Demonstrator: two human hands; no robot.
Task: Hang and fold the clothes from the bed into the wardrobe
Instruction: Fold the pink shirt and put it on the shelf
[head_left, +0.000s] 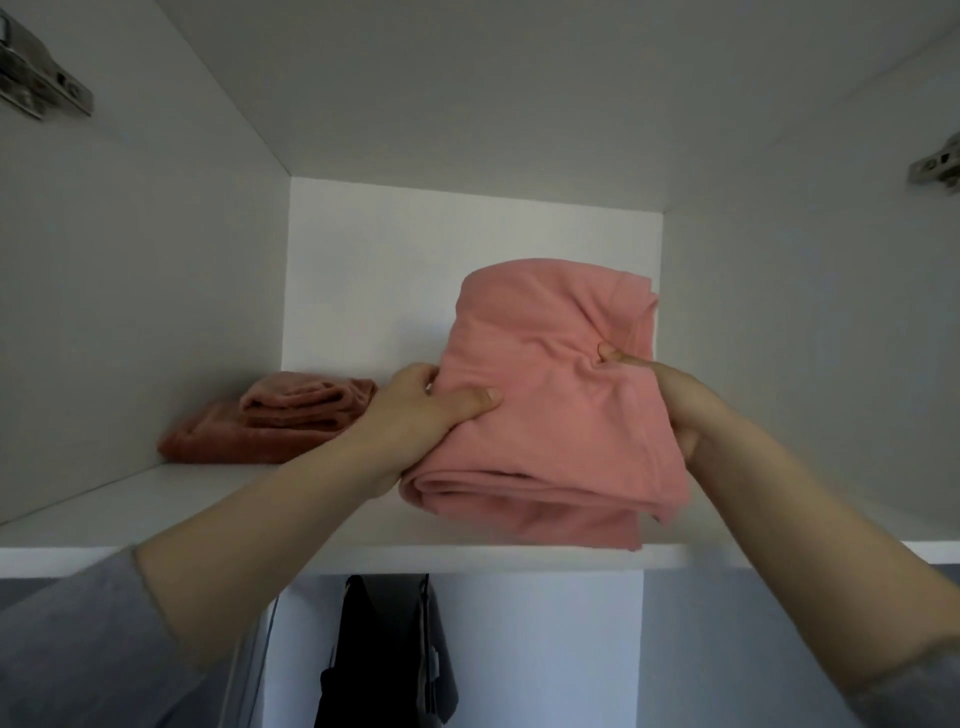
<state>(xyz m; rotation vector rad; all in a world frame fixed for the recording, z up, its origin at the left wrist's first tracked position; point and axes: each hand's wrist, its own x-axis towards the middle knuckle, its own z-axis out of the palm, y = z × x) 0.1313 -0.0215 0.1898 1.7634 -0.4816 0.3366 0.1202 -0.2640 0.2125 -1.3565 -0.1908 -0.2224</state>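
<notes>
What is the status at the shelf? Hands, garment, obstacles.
Left hand, right hand: both grip folded pink fabric garment. Garment at front of white wardrobe shelf, right side. Folded darker pink cloth on left, not blocking.

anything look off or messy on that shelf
Only slightly: the pink fold, gripped by the left hand and right hand, has its bottom layer drooping over the shelf front edge, and it bunches at the right thumb. The darker fold looks fine.
</notes>
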